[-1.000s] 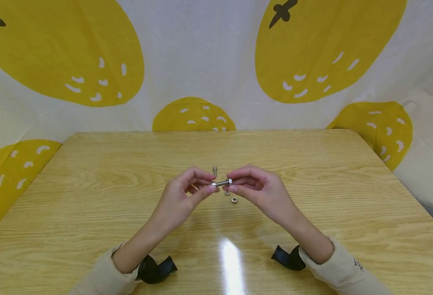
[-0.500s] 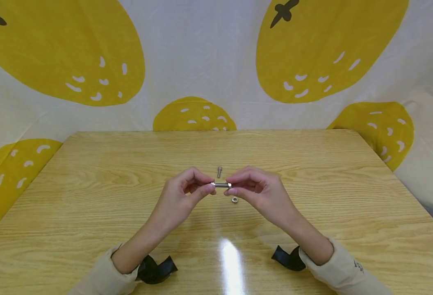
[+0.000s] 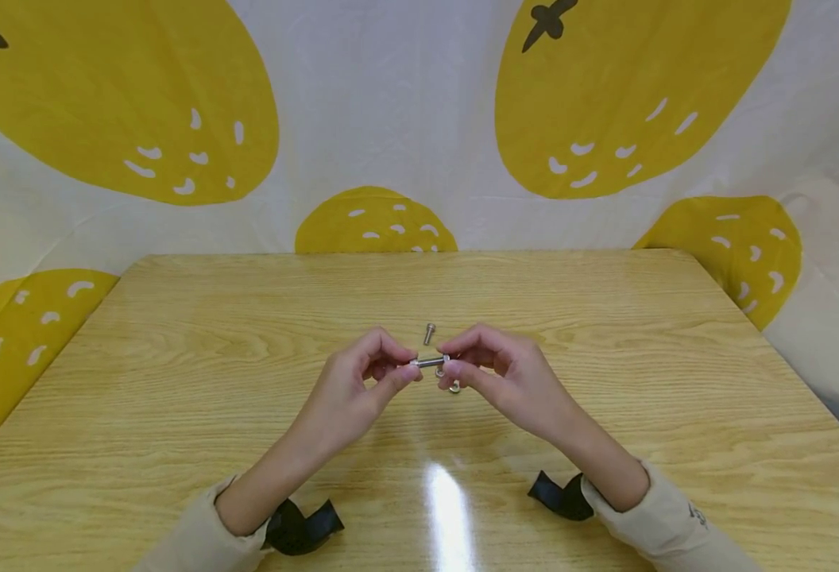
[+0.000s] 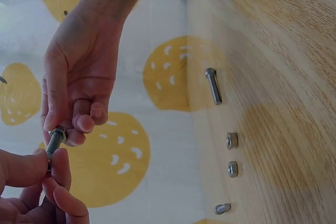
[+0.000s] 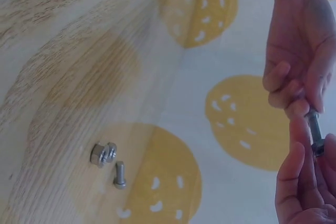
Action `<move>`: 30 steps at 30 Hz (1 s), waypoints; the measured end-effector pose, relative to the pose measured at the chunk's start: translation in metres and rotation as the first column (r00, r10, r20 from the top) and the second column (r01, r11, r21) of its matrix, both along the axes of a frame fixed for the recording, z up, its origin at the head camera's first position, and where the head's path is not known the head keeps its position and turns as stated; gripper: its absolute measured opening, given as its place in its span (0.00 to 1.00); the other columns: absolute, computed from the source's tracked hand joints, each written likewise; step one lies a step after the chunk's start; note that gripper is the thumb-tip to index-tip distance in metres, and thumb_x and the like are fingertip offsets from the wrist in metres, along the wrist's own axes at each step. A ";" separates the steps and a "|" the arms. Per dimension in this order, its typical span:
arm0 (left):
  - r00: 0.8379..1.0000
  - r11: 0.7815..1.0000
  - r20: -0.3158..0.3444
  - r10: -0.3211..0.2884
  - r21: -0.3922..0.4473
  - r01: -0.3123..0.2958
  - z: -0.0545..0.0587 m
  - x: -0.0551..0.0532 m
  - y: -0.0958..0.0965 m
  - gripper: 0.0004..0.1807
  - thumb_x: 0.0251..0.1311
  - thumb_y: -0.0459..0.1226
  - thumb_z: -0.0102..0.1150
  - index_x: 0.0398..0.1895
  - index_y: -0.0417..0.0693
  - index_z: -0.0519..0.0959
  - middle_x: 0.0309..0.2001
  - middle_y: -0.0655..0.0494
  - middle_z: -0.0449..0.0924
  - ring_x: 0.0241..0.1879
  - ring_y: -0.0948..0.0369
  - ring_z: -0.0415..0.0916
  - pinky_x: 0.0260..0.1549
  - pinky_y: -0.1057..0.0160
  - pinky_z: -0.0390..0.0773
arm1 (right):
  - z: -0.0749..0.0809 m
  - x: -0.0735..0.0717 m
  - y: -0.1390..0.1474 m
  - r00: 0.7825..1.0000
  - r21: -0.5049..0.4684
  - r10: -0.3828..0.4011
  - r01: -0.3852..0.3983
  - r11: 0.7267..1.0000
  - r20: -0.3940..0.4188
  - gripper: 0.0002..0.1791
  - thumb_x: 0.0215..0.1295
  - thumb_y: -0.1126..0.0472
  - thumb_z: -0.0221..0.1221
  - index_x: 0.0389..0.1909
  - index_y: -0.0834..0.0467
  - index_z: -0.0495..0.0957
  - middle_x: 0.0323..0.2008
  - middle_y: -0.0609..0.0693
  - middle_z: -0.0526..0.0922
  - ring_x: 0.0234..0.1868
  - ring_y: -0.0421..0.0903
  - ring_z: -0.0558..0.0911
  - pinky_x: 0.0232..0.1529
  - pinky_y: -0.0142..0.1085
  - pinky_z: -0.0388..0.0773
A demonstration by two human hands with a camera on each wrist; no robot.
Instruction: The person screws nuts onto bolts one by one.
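Note:
In front of me, over the table, both hands hold the two ends of one metal bolt (image 3: 430, 363). My left hand (image 3: 355, 385) pinches its left end between thumb and fingers, which cover most of that end. At the other end, the thumb and fingertips of my right hand (image 3: 508, 377) pinch a hex nut (image 4: 60, 132) at the bolt. The bare shank (image 5: 314, 125) shows between the two hands. Beyond them a loose bolt (image 3: 429, 334) lies on the table. Two loose nuts (image 4: 232, 140) (image 4: 232, 169) lie under the right fingers, partly hidden in the head view.
The wood-grain table (image 3: 212, 318) reaches back to a white cloth with yellow fruit prints (image 3: 391, 159). In the left wrist view another small bolt (image 4: 222, 209) lies beyond the nuts. Black straps (image 3: 301, 524) hang at both wrists.
The held bolt has tilted a little between the hands, and the fingers have shifted slightly. On the table, the loose bolt has moved slightly right and turned.

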State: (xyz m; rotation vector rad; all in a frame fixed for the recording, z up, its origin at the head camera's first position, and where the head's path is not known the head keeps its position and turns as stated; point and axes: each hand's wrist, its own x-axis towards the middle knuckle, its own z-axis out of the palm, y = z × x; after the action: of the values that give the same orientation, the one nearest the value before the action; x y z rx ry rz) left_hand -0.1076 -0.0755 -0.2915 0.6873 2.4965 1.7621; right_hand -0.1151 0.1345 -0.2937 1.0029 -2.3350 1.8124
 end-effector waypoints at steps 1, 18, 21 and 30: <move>1.000 1.000 -0.005 -0.002 -0.003 0.002 0.000 0.000 0.000 0.05 0.59 0.30 0.58 0.37 0.39 0.75 0.34 0.51 0.82 0.28 0.63 0.75 0.26 0.70 0.75 | 0.000 0.000 0.000 1.000 0.002 -0.002 0.002 1.000 -0.012 0.08 0.63 0.70 0.56 0.42 0.68 0.75 0.33 0.59 0.82 0.31 0.45 0.84 0.33 0.36 0.81; 0.993 0.996 -0.114 0.039 -0.069 -0.047 0.000 0.001 0.000 0.05 0.58 0.33 0.60 0.36 0.43 0.76 0.30 0.55 0.80 0.24 0.64 0.69 0.22 0.69 0.72 | 0.002 0.004 -0.005 0.991 -0.016 0.021 -0.020 1.000 0.130 0.11 0.69 0.64 0.50 0.44 0.69 0.69 0.34 0.61 0.85 0.31 0.46 0.85 0.34 0.40 0.81; 0.991 0.996 -0.123 0.055 -0.067 -0.064 0.001 0.002 -0.001 0.05 0.58 0.33 0.60 0.36 0.43 0.76 0.29 0.55 0.79 0.24 0.65 0.69 0.21 0.69 0.71 | 0.004 0.003 -0.003 0.988 -0.004 0.057 -0.057 0.998 0.145 0.14 0.68 0.64 0.51 0.49 0.70 0.68 0.39 0.63 0.84 0.35 0.46 0.86 0.37 0.39 0.81; 0.992 0.998 -0.116 0.044 -0.039 -0.048 0.004 0.001 -0.002 0.05 0.57 0.32 0.61 0.36 0.43 0.77 0.30 0.53 0.80 0.25 0.64 0.71 0.25 0.69 0.74 | 0.004 0.003 -0.001 0.993 0.014 0.093 -0.095 0.995 0.072 0.11 0.68 0.67 0.50 0.47 0.69 0.68 0.40 0.63 0.84 0.36 0.47 0.86 0.37 0.39 0.81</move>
State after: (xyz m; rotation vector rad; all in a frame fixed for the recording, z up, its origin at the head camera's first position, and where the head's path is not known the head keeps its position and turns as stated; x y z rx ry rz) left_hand -0.1061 -0.0773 -0.2880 0.7556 2.6361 1.7266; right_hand -0.1117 0.1338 -0.2897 1.0859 -2.3865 1.8949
